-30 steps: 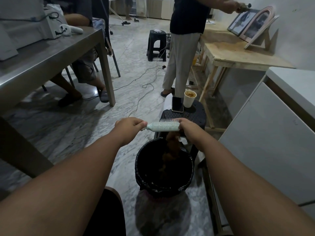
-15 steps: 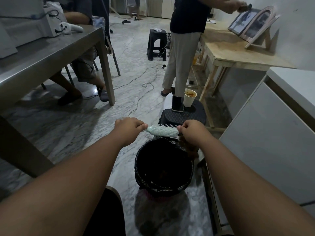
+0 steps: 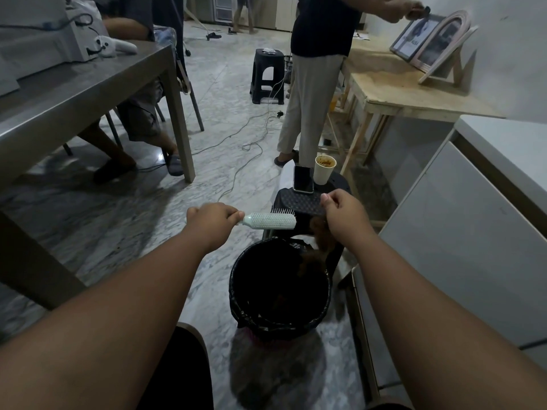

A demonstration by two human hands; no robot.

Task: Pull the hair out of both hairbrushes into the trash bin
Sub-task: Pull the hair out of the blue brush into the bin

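Observation:
My left hand (image 3: 211,221) grips the handle of a pale green hairbrush (image 3: 270,221), held level above the far rim of a black trash bin (image 3: 241,291) lined with a black bag. The bristles point away from me. My right hand (image 3: 343,213) is a little to the right of the brush head, fingers pinched on a clump of brown hair (image 3: 321,236) that hangs down over the bin's far right edge. More brown hair lies inside the bin. A second hairbrush is not in sight.
A black stool (image 3: 305,202) behind the bin carries a phone (image 3: 303,179) and a paper cup (image 3: 324,170). A person stands beyond it by a wooden table (image 3: 393,84). A steel table (image 3: 74,87) is left, a white cabinet (image 3: 473,232) right. Cables cross the floor.
My right hand has come off the brush head and moved right and slightly up, drawing a clump of hair out. The left hand and brush have stayed in place.

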